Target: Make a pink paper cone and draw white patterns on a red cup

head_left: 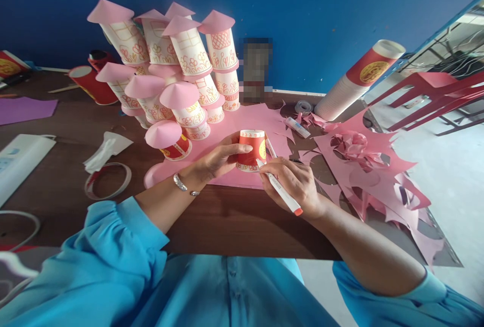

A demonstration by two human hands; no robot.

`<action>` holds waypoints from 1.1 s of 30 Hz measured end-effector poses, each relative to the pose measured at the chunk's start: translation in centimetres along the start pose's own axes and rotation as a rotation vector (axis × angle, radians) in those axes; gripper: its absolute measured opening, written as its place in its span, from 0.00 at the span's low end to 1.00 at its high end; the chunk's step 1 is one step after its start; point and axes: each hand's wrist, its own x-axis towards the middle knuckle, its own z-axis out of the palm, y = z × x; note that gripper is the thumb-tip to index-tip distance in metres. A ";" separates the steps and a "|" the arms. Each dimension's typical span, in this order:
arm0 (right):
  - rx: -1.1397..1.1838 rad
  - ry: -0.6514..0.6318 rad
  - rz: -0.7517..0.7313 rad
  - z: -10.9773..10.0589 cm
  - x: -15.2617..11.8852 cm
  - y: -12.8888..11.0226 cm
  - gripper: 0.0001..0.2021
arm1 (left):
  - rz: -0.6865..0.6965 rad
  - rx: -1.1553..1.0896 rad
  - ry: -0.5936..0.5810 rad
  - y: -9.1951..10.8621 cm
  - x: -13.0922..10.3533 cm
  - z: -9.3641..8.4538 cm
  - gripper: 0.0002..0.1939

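My left hand point(223, 155) grips a red paper cup point(250, 146) from its left side, thumb across the front. The cup is upside down, with a yellow emblem and drawn marks on its white bands. In my right hand point(293, 180) is a white marker point(282, 194) with an orange end, its tip against the lower right of the cup. A second white pen point(269, 147) shows behind the cup, partly hidden by my right hand. Pink paper point(227, 178) lies beneath both hands. To the left stands a red cup with a pink cone roof point(164, 135).
Paper-cup towers with pink cone roofs point(181, 96) crowd the back left. A tall cup stack point(357, 82) leans at the back right. Pink paper scraps point(372, 175) cover the table's right side. A tape roll point(108, 181) and a white power strip point(22, 160) lie left.
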 end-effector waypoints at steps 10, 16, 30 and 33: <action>-0.019 -0.006 0.005 -0.1 0.2 0.0 0.07 | 0.001 0.005 0.008 -0.3 0.0 -0.4 0.20; -0.029 -0.014 0.028 -0.2 0.0 0.0 0.09 | -0.015 0.015 0.014 -0.4 -0.1 -0.5 0.19; -0.046 -0.017 0.033 -0.1 -0.1 -0.1 0.09 | -0.020 0.030 -0.005 -0.6 0.0 -1.0 0.21; -0.053 -0.017 0.028 -0.1 -0.1 -0.1 0.08 | -0.011 0.033 -0.010 -0.6 0.0 -1.0 0.19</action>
